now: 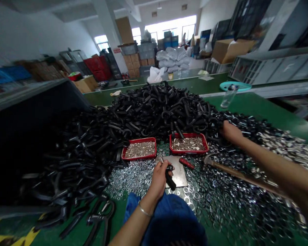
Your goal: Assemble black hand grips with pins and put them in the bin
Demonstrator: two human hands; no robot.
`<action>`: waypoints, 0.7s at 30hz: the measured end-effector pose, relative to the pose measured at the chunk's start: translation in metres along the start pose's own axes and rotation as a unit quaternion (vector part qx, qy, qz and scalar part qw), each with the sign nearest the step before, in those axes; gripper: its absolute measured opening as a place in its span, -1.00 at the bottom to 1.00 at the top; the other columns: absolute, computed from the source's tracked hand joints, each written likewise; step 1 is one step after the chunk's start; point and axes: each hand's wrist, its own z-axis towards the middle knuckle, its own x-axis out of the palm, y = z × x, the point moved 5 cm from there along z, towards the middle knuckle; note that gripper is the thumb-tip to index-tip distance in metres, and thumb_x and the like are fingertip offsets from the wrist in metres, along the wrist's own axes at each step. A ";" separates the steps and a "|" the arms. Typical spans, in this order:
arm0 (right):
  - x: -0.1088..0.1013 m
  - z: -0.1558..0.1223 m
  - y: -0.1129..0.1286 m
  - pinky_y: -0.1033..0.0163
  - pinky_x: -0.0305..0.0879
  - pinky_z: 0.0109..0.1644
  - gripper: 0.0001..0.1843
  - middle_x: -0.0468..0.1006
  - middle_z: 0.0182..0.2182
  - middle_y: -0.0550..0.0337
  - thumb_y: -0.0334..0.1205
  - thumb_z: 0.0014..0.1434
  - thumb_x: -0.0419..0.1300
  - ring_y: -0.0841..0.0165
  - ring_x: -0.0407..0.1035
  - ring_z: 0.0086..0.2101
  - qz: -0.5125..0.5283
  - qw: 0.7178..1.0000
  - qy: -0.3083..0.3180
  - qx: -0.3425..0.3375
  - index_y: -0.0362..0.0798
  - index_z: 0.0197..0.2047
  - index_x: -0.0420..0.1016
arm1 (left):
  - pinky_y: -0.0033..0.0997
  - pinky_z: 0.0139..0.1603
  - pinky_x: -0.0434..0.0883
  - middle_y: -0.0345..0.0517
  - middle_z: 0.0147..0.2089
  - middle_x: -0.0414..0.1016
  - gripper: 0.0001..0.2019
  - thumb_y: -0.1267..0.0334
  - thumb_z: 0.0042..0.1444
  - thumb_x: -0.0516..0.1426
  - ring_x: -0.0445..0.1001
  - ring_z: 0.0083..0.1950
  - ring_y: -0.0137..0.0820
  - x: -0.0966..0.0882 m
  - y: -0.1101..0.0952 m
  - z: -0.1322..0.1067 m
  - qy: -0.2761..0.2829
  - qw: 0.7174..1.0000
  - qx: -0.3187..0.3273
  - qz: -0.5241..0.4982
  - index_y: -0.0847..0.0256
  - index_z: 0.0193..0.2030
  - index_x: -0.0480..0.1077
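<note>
My left hand (pixel 159 177) is closed round a black hooked handle part (pixel 169 180) and holds it over a small grey metal plate (pixel 178 171). My right hand (pixel 229 132) reaches far out into the big heap of black handle parts (pixel 154 106), its fingers curled down among them; what they grip is hidden. Two red trays (pixel 139 140) (pixel 188 135) of small silvery pieces stand just beyond the plate. A hammer with a wooden handle (pixel 236 174) lies on the rings under my right forearm. A red-handled tool (pixel 187 163) lies beside the plate.
Silvery rings (pixel 215 198) cover the green table (pixel 261 109) around the plate and to the right. A clear bottle (pixel 228 95) stands far right. A dark bin (pixel 28 130) rises at the left. Pliers (pixel 102 218) lie at the near edge. Blue cloth (pixel 169 218) covers my lap.
</note>
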 end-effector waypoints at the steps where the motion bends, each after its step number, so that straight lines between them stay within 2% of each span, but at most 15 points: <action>1: -0.005 -0.003 0.003 -0.06 0.27 -0.10 -0.77 0.53 -0.17 -0.55 -0.33 0.29 0.15 -0.01 0.52 -0.16 0.013 1.000 -0.007 0.000 -0.32 -0.04 0.39 | -0.52 -0.42 0.30 -0.16 -0.40 0.47 -0.57 -0.10 0.07 0.26 0.34 -0.52 -0.56 -0.002 -0.001 0.002 -0.009 0.999 -0.001 -0.031 0.26 -0.23 0.33; 3: -0.009 -0.021 0.020 -0.01 0.29 -0.09 -0.67 0.54 -0.13 -0.43 -0.26 0.32 0.11 0.10 0.54 -0.20 0.037 0.999 -0.012 -0.011 -0.26 0.09 0.35 | -0.51 -0.41 0.31 -0.16 -0.39 0.46 -0.59 -0.06 0.06 0.28 0.33 -0.51 -0.57 -0.005 -0.002 0.005 -0.024 0.996 0.004 -0.083 0.26 -0.24 0.31; 5: -0.002 -0.056 0.054 0.10 0.35 -0.14 -0.64 0.60 -0.20 -0.13 -0.18 0.35 0.08 0.24 0.55 -0.31 0.098 0.994 0.012 -0.041 -0.09 0.18 0.31 | -0.50 -0.39 0.32 -0.16 -0.37 0.46 -0.60 -0.03 0.06 0.29 0.34 -0.49 -0.57 -0.006 -0.004 0.005 -0.032 0.993 0.003 -0.117 0.26 -0.25 0.31; 6: 0.005 -0.080 0.077 0.16 0.40 -0.17 -0.64 0.61 -0.27 0.04 -0.13 0.37 0.05 0.29 0.55 -0.34 0.146 0.987 0.036 -0.063 0.01 0.19 0.29 | -0.50 -0.39 0.33 -0.16 -0.36 0.45 -0.61 -0.01 0.06 0.29 0.34 -0.49 -0.57 -0.005 -0.005 0.005 -0.032 0.991 -0.001 -0.128 0.26 -0.25 0.31; 7: 0.014 -0.106 0.101 0.14 0.44 -0.20 -0.65 0.60 -0.30 0.11 -0.10 0.37 0.06 0.26 0.55 -0.34 0.268 0.959 0.057 -0.071 0.05 0.19 0.28 | -0.50 -0.39 0.32 -0.16 -0.36 0.45 -0.62 0.00 0.06 0.30 0.34 -0.49 -0.57 -0.002 -0.006 0.004 -0.029 0.990 -0.005 -0.136 0.26 -0.25 0.31; 8: 0.025 -0.132 0.126 0.12 0.47 -0.22 -0.66 0.60 -0.29 0.14 -0.07 0.36 0.08 0.24 0.56 -0.34 0.366 0.921 0.107 -0.081 0.08 0.16 0.28 | -0.50 -0.38 0.32 -0.17 -0.37 0.45 -0.62 0.01 0.06 0.30 0.34 -0.48 -0.57 0.001 -0.007 0.002 -0.024 0.990 -0.008 -0.142 0.26 -0.26 0.31; 9: 0.036 -0.156 0.149 0.10 0.49 -0.21 -0.67 0.60 -0.25 0.15 -0.06 0.35 0.10 0.24 0.56 -0.32 0.430 0.890 0.127 -0.081 0.11 0.15 0.28 | -0.50 -0.38 0.32 -0.17 -0.37 0.44 -0.63 0.02 0.06 0.30 0.34 -0.48 -0.57 0.005 -0.008 0.001 -0.016 0.989 -0.009 -0.145 0.26 -0.26 0.32; 10: 0.043 -0.176 0.168 0.09 0.50 -0.19 -0.67 0.60 -0.20 0.14 -0.07 0.34 0.11 0.24 0.56 -0.30 0.464 0.873 0.122 -0.087 0.14 0.14 0.28 | -0.50 -0.38 0.33 -0.17 -0.36 0.45 -0.64 0.02 0.07 0.29 0.36 -0.46 -0.56 0.009 -0.009 -0.002 -0.006 0.989 -0.008 -0.147 0.27 -0.26 0.33; 12: 0.055 -0.202 0.195 0.05 0.47 -0.08 -0.71 0.58 -0.13 0.12 -0.11 0.33 0.14 0.22 0.54 -0.21 0.446 0.884 0.086 -0.110 0.14 0.10 0.33 | -0.51 -0.35 0.34 -0.15 -0.30 0.48 -0.66 0.05 0.09 0.28 0.41 -0.40 -0.53 0.015 -0.011 -0.006 0.008 0.988 -0.002 -0.153 0.28 -0.22 0.37; 14: 0.061 -0.211 0.208 0.00 0.41 0.01 -0.77 0.56 -0.09 0.09 -0.15 0.32 0.14 0.18 0.49 -0.10 0.399 0.904 0.049 -0.143 0.12 0.04 0.37 | -0.53 -0.32 0.35 -0.14 -0.25 0.48 -0.68 0.08 0.10 0.28 0.43 -0.34 -0.52 0.014 -0.012 -0.009 0.003 0.988 0.003 -0.157 0.29 -0.18 0.39; 16: 0.062 -0.212 0.210 -0.02 0.38 0.03 -0.82 0.55 -0.10 0.06 -0.17 0.31 0.16 0.15 0.46 -0.08 0.361 0.913 0.041 -0.185 0.08 -0.02 0.40 | -0.54 -0.32 0.34 -0.17 -0.28 0.47 -0.69 0.09 0.10 0.28 0.42 -0.35 -0.52 0.007 -0.012 -0.010 -0.021 0.988 0.009 -0.154 0.29 -0.21 0.38; 19: 0.060 -0.210 0.205 0.02 0.40 -0.07 -0.85 0.53 -0.21 0.08 -0.18 0.28 0.20 0.17 0.45 -0.18 0.317 0.913 0.082 -0.242 0.06 -0.08 0.40 | -0.55 -0.37 0.32 -0.24 -0.37 0.40 -0.68 0.05 0.10 0.27 0.37 -0.42 -0.55 -0.004 -0.012 -0.009 -0.044 0.991 0.022 -0.121 0.26 -0.27 0.35; 21: 0.056 -0.209 0.200 0.05 0.40 -0.10 -0.87 0.52 -0.22 0.08 -0.20 0.30 0.18 0.19 0.45 -0.19 0.295 0.909 0.108 -0.274 0.05 -0.08 0.39 | -0.55 -0.40 0.31 -0.25 -0.38 0.39 -0.67 0.02 0.10 0.26 0.35 -0.44 -0.54 -0.007 -0.012 -0.008 -0.034 0.996 0.022 -0.079 0.25 -0.27 0.36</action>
